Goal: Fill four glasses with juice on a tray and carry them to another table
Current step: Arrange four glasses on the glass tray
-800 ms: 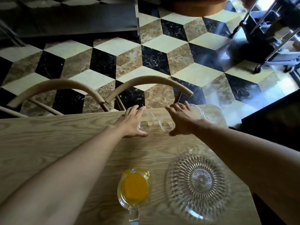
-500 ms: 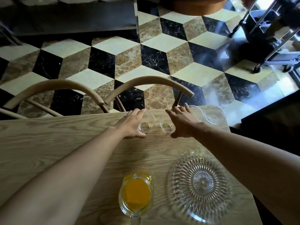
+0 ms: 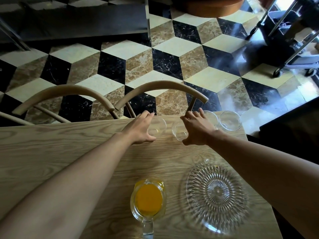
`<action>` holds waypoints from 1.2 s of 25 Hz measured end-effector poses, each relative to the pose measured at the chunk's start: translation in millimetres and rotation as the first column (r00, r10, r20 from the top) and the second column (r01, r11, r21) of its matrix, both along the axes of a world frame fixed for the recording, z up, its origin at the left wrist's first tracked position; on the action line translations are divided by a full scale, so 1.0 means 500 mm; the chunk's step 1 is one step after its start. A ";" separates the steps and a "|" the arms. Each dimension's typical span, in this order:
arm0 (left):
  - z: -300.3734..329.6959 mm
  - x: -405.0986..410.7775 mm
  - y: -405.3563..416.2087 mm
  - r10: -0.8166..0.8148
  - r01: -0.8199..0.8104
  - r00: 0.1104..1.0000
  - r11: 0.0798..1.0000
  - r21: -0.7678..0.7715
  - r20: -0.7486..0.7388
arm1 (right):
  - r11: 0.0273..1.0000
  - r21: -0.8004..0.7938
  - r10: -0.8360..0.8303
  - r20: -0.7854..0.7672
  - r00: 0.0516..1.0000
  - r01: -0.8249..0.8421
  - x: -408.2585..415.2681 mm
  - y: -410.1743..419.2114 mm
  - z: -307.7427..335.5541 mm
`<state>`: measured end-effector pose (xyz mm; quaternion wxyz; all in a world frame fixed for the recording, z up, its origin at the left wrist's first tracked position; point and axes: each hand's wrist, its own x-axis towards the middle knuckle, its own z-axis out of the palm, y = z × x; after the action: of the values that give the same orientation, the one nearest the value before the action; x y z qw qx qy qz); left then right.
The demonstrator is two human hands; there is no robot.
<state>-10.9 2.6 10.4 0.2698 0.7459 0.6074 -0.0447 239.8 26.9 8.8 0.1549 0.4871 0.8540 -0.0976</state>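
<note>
While both hands reach across a pale wooden surface (image 3: pixel 51 152), the left hand (image 3: pixel 139 130) cups one glass (image 3: pixel 158 125) and the right hand (image 3: pixel 198 130) another (image 3: pixel 178 132). Nearer the body sit a juice jug (image 3: pixel 148 200) and glass tray (image 3: pixel 217 194); beyond the hands, chairs (image 3: pixel 162 87) and cube-patterned floor (image 3: pixel 138 62).

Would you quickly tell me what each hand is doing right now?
Left hand: fingers curving round the leftmost glass; grip uncertain.
Right hand: fingers curving round the second glass; grip uncertain.
</note>
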 end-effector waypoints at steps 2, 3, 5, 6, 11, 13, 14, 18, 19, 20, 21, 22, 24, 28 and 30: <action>0.018 0.001 -0.006 0.001 -0.001 1.000 1.000 0.014 0.001 | 1.000 0.011 -0.002 -0.023 1.000 0.002 0.006 -0.010 0.013; 0.029 0.001 -0.010 -0.003 0.003 1.000 1.000 0.019 -0.001 | 1.000 0.019 0.001 -0.033 0.999 0.000 0.011 -0.017 0.022; 0.055 0.008 -0.020 -0.012 0.013 1.000 0.999 0.036 -0.025 | 0.999 0.052 0.000 -0.061 0.998 0.003 0.023 -0.037 0.041; 0.068 0.014 -0.026 -0.018 0.020 0.999 0.999 0.046 -0.046 | 0.998 0.064 -0.011 -0.079 0.997 0.016 0.031 -0.048 0.051; 0.143 0.060 -0.062 -0.029 0.037 0.995 0.995 0.090 -0.094 | 0.994 0.051 -0.090 -0.129 0.988 0.097 0.070 -0.117 0.104; 0.176 0.088 -0.080 -0.028 0.036 0.997 0.994 0.104 -0.074 | 0.992 0.052 -0.106 -0.136 0.985 0.114 0.094 -0.146 0.126; 0.191 0.103 -0.090 -0.024 0.031 0.998 0.993 0.113 -0.059 | 0.991 0.052 -0.116 -0.143 0.983 0.125 0.108 -0.161 0.135; 0.228 0.166 -0.130 -0.013 0.013 1.000 0.990 0.142 -0.001 | 0.986 0.072 -0.139 -0.150 0.979 0.152 0.173 -0.221 0.157; 0.230 0.186 -0.143 -0.011 0.009 1.000 0.990 0.140 0.010 | 0.984 0.070 -0.151 -0.153 0.977 0.163 0.193 -0.239 0.158; 0.231 0.208 -0.155 -0.010 0.008 1.000 0.991 0.136 0.014 | 0.982 0.063 -0.169 -0.156 0.973 0.181 0.214 -0.255 0.158; 0.230 0.229 -0.168 -0.014 0.012 1.000 0.992 0.128 0.015 | 0.978 0.050 -0.191 -0.161 0.968 0.202 0.235 -0.271 0.155; 0.229 0.250 -0.180 -0.022 0.020 1.000 0.993 0.119 0.010 | 0.975 0.036 -0.212 -0.163 0.964 0.220 0.254 -0.284 0.153; 0.221 0.289 -0.206 -0.041 0.043 0.999 0.994 0.102 -0.019 | 0.969 0.012 -0.243 -0.160 0.957 0.248 0.291 -0.304 0.149; 0.184 0.348 -0.255 -0.076 0.080 0.996 0.994 0.080 -0.054 | 0.962 -0.017 -0.271 -0.148 0.951 0.271 0.345 -0.324 0.135; 0.154 0.372 -0.281 -0.079 0.084 0.993 0.995 0.056 -0.089 | 0.962 -0.039 -0.273 -0.145 0.951 0.270 0.363 -0.329 0.123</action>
<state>174.9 -138.1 87.5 0.2186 0.7752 0.5885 -0.0698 421.1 -137.4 70.4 0.0801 0.5898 0.7871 -0.1619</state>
